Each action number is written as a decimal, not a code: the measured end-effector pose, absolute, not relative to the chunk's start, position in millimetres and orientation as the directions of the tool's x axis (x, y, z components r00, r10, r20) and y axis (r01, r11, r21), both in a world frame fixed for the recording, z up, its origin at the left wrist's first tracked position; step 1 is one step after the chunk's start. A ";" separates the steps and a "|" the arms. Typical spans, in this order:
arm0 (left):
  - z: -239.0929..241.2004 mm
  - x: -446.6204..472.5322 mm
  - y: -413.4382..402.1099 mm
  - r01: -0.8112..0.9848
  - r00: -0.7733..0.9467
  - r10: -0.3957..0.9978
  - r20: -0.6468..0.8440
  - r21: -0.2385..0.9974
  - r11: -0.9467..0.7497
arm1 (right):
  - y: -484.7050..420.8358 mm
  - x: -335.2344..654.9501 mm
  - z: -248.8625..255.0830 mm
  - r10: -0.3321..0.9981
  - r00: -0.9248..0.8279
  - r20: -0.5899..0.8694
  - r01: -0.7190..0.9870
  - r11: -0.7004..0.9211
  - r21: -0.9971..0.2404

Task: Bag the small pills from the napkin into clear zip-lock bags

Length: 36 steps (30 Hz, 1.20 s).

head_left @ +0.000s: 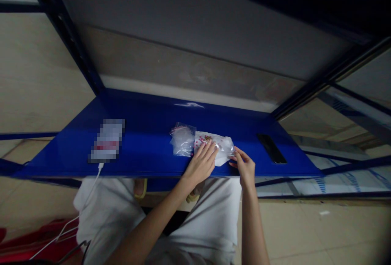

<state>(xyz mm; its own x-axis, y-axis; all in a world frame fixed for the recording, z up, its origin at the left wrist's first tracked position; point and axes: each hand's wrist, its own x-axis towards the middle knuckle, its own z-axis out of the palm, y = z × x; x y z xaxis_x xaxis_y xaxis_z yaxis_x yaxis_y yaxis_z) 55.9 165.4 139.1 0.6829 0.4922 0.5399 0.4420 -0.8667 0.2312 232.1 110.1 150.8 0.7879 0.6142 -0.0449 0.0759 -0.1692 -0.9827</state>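
Observation:
A small clear plastic bag with pink dots (220,146) lies on the blue metal shelf (146,151) near its front edge. My left hand (202,163) rests flat on the bag's left part, fingers stretched out and pressing it down. My right hand (244,166) pinches the bag's right end between thumb and fingers. Something small and brownish shows inside the bag near my left fingertips. A second clear zip bag with a red strip (182,139) lies just to the left, touching the first.
A black phone (271,148) lies flat on the shelf to the right. A blurred white device (107,140) sits at the left with a white cable (91,191) hanging off the front edge. Dark blue uprights frame the shelf; tiled floor lies below.

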 end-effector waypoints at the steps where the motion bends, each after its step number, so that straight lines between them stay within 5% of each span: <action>1: 138.9 53.6 164.3 0.438 0.676 0.486 0.554 0.229 -0.870 | 109.0 232.6 147.3 0.607 0.793 -0.052 0.062 -0.165 -0.984; 10: 138.5 10.3 174.8 0.693 0.458 0.746 0.484 0.331 -0.640 | 106.4 228.0 138.5 0.602 0.798 -0.010 0.162 -0.229 -0.960; 36: 144.7 28.0 190.2 0.626 0.418 0.761 0.496 0.449 -0.637 | 106.0 221.2 142.9 0.596 0.802 -0.024 0.128 -0.211 -0.969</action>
